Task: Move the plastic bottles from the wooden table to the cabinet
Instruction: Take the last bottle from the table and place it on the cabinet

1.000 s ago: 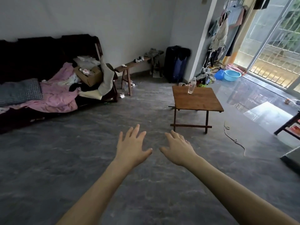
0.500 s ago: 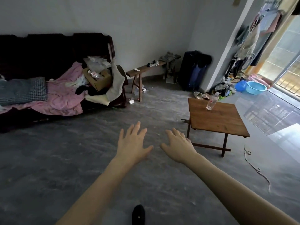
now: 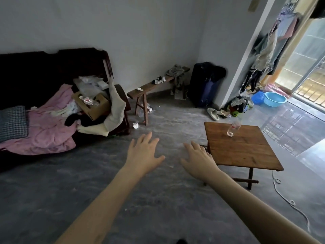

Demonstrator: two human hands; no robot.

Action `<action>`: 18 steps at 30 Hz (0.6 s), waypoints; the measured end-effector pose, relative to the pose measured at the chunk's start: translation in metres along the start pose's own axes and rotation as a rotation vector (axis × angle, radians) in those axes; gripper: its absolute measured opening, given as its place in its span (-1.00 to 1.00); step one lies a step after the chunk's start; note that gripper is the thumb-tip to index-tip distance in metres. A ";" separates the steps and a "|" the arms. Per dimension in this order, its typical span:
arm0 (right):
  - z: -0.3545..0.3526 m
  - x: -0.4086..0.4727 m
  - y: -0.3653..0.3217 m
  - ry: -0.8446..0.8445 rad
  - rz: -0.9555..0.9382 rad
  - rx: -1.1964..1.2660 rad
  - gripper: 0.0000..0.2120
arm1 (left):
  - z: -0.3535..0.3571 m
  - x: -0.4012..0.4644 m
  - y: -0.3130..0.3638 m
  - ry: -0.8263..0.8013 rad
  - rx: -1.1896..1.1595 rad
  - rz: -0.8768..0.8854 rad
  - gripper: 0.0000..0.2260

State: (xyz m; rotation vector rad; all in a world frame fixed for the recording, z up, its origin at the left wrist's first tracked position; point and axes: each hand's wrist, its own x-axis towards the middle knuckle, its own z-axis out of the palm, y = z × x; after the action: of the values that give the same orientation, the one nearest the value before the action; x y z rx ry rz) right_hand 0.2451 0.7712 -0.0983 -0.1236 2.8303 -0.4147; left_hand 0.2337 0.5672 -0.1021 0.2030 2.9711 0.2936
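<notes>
One clear plastic bottle (image 3: 233, 128) with a red label stands near the far edge of a small wooden folding table (image 3: 246, 152) at the right. My left hand (image 3: 143, 153) is stretched out over the grey floor, palm down, fingers apart, holding nothing. My right hand (image 3: 197, 158) is likewise spread and empty, its fingertips just left of the table's near-left corner. The bottle is well beyond both hands. No cabinet shows in the head view.
A dark sofa (image 3: 52, 71) with a pink blanket, a cardboard box (image 3: 91, 104) and clothes fills the left. A wooden bench (image 3: 151, 88), a dark suitcase (image 3: 205, 83), slippers and a blue basin (image 3: 274, 101) line the far side. A white cord (image 3: 288, 199) trails on the floor right of the table.
The view has come closer to the table and turned left, so the table now lies larger at the right. Both hands stay spread and empty in front of me.
</notes>
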 end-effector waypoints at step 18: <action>-0.109 0.338 0.072 -0.004 -0.038 0.033 -0.35 | -0.062 0.342 -0.003 0.040 0.091 0.030 -0.34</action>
State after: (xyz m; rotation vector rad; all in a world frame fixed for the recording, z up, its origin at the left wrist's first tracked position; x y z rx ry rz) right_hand -0.1127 0.8274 -0.1065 -0.1716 2.8193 -0.4690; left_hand -0.1113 0.6034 -0.0887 0.2547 3.0260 0.1672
